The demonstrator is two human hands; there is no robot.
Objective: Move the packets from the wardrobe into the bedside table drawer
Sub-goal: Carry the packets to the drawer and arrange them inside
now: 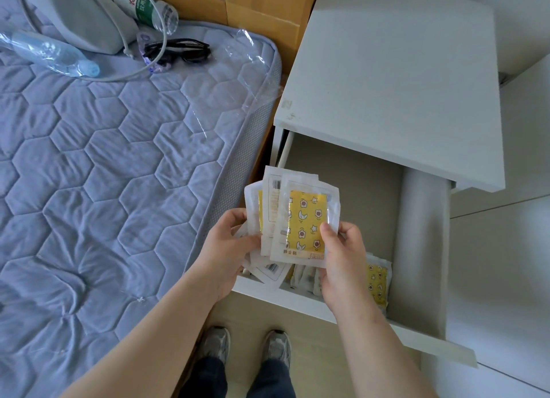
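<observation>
Both hands hold a fanned stack of white packets with yellow star-and-moon panels over the open drawer of the white bedside table. My left hand grips the rear packets from the left. My right hand pinches the front packet at its lower right edge with the thumb on its face. Several more packets stand in a row along the drawer's front wall, partly hidden by my hands. The wardrobe is not in view.
A bed with a lilac quilted mattress runs along the left, touching the table. On it lie two plastic bottles, black sunglasses and a grey pouch with a cord. Cardboard boxes stand behind. My shoes are below the drawer.
</observation>
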